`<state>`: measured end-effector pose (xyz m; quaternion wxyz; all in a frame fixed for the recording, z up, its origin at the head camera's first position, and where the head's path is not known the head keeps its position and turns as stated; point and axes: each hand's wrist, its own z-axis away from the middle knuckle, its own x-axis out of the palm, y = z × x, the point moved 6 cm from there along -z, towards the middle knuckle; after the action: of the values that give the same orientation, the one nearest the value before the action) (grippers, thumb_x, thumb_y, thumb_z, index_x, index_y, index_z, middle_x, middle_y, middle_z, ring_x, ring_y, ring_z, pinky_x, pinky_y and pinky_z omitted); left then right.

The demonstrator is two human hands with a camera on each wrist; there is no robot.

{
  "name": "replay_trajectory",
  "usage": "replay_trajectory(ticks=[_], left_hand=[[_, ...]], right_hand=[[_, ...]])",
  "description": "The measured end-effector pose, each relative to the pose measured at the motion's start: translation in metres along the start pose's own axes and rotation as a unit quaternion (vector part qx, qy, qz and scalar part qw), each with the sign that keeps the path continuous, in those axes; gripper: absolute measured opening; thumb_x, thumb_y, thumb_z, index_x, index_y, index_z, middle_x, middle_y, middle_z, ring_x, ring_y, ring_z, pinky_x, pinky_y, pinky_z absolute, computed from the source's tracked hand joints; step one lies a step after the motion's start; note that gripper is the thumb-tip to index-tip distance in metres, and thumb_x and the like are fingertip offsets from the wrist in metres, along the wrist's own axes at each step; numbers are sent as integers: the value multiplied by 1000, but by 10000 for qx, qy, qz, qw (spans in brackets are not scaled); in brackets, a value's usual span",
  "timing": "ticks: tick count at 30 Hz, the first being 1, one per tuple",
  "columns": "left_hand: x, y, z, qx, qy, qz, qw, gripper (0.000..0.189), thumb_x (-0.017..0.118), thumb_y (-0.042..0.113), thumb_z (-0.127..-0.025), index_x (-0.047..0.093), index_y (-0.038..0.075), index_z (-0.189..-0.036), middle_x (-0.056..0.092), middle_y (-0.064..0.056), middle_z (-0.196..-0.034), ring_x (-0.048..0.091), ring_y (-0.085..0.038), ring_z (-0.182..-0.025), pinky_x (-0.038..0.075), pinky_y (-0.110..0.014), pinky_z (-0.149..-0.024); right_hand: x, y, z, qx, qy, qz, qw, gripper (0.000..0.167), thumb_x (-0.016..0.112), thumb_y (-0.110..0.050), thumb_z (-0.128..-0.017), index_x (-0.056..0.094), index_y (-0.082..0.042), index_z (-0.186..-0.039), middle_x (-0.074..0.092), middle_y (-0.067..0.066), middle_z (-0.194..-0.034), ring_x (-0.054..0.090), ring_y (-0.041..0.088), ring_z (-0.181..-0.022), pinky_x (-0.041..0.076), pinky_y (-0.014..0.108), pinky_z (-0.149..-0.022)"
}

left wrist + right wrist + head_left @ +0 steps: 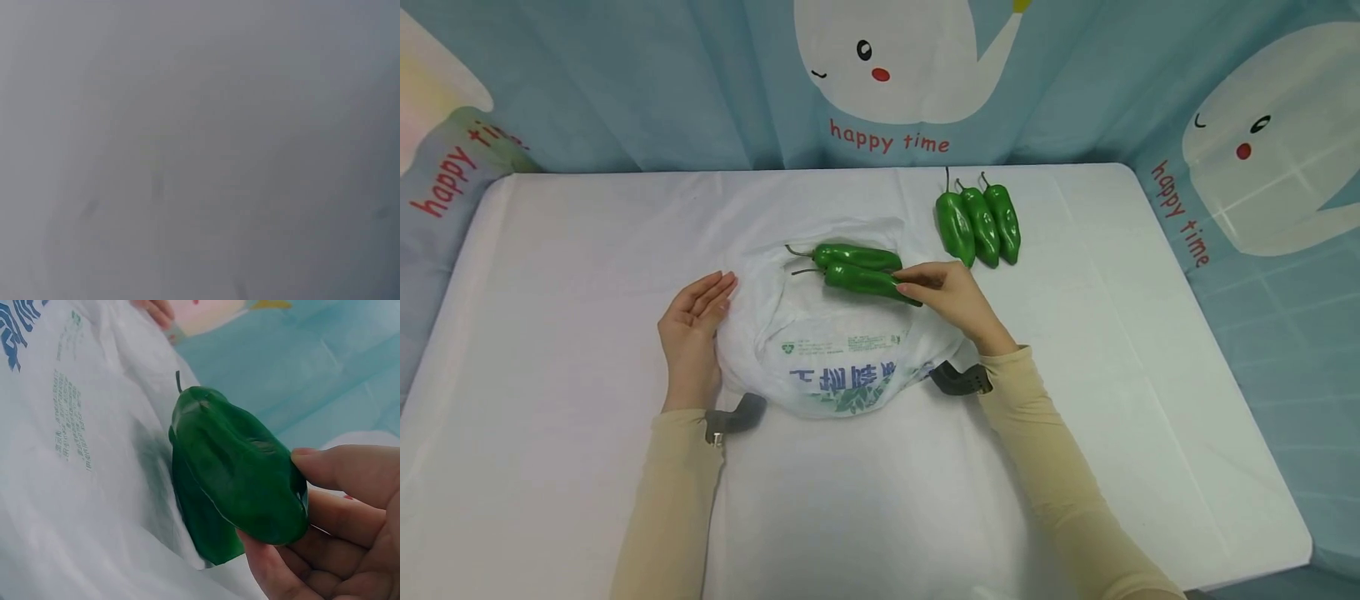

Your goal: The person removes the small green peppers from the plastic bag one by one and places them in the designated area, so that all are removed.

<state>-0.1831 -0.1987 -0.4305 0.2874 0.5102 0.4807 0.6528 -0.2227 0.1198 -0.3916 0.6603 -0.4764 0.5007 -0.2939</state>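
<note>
The pepper (859,280) lies crosswise over the mouth of the bag (850,337), stem toward the left, next to a second pepper (850,254) just beyond it. The right hand (951,296) holds its tip end in a pinch: the right wrist view shows the thumb on one side, fingertips on the other, the remaining fingers curled toward the palm. That arm slants in from the lower right, hand turned leftward. At the bag's left side is the left hand (694,321), holding nothing, its fingers together and gently bent, pointing away from the person and slightly inward; whether it touches the bag I cannot tell, and the left wrist view is a grey blur. Three more peppers (980,227) lie side by side on the white surface (1120,367), beyond the right hand, near the blue curtain (745,92).
</note>
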Motion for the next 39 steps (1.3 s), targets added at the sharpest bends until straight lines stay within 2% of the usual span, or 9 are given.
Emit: replay_trajectory(ticks=[13,39], left_hand=[[-1,-2,-2,-6,-14,-43,10000,33,49,-20,-87,59,-9,-116,65,-17,-112,63,-23,-107,46,-25,-96],[-1,-1,0,-46,-21,-29,10000,33,49,-20,-87,59,-9,-116,65,-16,-112,62,-23,-107,46,-25,-96]], right_hand=[[-13,0,5,143,318,-250,9991,27,67,-12,-89,67,1,-112,65,13,-114,61,18,-102,49,28,-87],[-36,0,10,59,1008,-490,9937,28,66,-11,-89,66,4,-113,66,17,-110,60,13,-95,48,24,-80]])
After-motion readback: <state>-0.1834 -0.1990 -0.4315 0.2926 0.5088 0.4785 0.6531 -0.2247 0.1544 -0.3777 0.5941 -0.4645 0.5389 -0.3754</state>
